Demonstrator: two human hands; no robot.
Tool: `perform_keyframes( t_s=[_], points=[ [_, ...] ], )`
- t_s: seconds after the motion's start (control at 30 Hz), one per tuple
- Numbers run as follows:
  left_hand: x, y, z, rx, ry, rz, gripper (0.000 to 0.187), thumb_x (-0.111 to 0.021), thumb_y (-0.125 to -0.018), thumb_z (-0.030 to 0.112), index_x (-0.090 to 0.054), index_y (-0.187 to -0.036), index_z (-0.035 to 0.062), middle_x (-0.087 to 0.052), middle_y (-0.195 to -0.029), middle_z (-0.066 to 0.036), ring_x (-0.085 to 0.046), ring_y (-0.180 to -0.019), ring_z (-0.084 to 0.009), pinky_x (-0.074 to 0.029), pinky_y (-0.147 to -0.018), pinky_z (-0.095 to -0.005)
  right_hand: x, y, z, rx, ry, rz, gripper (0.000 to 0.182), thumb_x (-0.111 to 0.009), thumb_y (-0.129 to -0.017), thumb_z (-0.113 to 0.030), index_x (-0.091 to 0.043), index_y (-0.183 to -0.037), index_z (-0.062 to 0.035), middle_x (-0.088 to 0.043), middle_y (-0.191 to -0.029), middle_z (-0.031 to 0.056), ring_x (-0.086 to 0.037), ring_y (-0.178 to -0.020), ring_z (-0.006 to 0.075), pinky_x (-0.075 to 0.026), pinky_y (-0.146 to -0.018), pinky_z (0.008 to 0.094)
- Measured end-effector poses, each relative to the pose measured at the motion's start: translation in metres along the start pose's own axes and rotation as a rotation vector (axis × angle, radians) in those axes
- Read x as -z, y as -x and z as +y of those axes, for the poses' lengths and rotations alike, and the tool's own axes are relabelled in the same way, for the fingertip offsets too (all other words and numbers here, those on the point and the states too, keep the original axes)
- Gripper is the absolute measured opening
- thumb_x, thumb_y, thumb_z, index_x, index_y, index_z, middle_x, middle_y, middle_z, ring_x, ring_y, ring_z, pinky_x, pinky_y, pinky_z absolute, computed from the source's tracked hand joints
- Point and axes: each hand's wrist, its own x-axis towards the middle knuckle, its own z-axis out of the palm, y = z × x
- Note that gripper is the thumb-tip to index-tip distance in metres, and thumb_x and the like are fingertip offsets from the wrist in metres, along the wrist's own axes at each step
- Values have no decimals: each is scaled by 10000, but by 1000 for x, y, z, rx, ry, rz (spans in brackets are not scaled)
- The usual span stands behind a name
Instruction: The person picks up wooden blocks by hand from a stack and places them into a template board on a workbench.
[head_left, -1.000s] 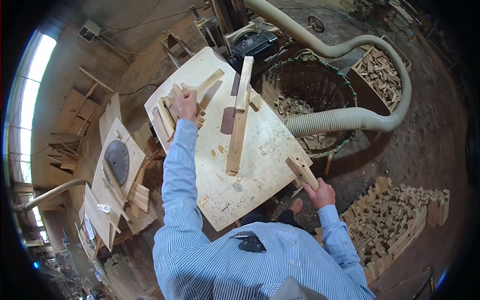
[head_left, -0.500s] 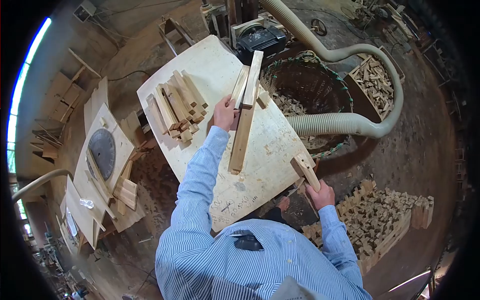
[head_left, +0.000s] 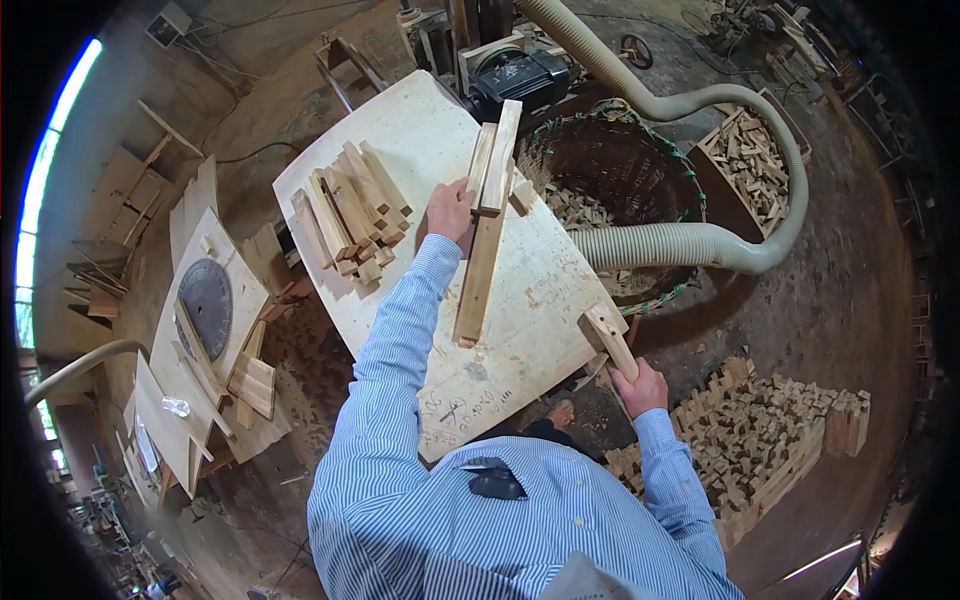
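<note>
My left hand (head_left: pixel 450 211) is closed at the near end of a short wooden strip (head_left: pixel 482 158) on the pale worktable (head_left: pixel 540 285). That strip lies alongside a longer upright-edged wooden piece (head_left: pixel 504 150), which looks like a guide. Below them a long wooden bar (head_left: pixel 480 285) with small holes runs toward me. At the table's right edge my right hand (head_left: pixel 642 388) is wrapped round a wooden handle (head_left: pixel 614 342) with dark holes in it. To the left of my left hand sits a stack of short wooden strips (head_left: pixel 352 208).
Behind the table stands a dark motor (head_left: pixel 520 80). A wicker basket (head_left: pixel 690 190) of offcuts and a ribbed hose (head_left: pixel 660 247) are at the right. Several wood blocks (head_left: pixel 770 430) fill a crate lower right. A circular saw blade (head_left: pixel 206 308) shows on another table at the left.
The strip under my left hand has moved slightly away from me and closer against the guide piece, narrowing the gap between them. My right hand stays on the handle.
</note>
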Motion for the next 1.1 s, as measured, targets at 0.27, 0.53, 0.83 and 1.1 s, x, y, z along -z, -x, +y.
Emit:
perform_keyframes(
  t_s=[0.27,0.53,0.83,1.1],
  points=[
    [11,-17,34,116,-195,28,400,-710,-954,386,-777,-1257,133,-722,-1166,-232,-691,-1108,-408,-553,-974,-473,7,-3,3,-16,23,-107,567,-713,-906,-605,-644,-998,-50,-747,-920,264,-728,-897,476,-574,-807,576],
    [-17,-40,13,178,-73,-8,437,-728,-963,357,-741,-1311,92,-744,-1201,-222,-715,-1118,-362,-551,-997,-449,3,-8,8,41,22,-126,616,-695,-921,-633,-644,-1039,-31,-755,-917,258,-745,-864,455,-590,-785,555],
    [-14,-37,22,239,-31,26,440,-731,-966,356,-736,-1318,92,-769,-1160,-198,-748,-1012,-318,-578,-930,-421,-10,-16,15,127,-24,-118,679,-655,-948,-666,-662,-1088,-2,-761,-902,257,-756,-849,443,-604,-767,538],
    [-18,-38,14,132,-79,111,397,-736,-964,371,-762,-1267,115,-789,-1035,-159,-749,-933,-287,-577,-883,-412,-24,-19,20,131,-23,-77,682,-653,-944,-672,-671,-1081,-5,-759,-881,255,-756,-834,443,-602,-759,546]
  ],
)
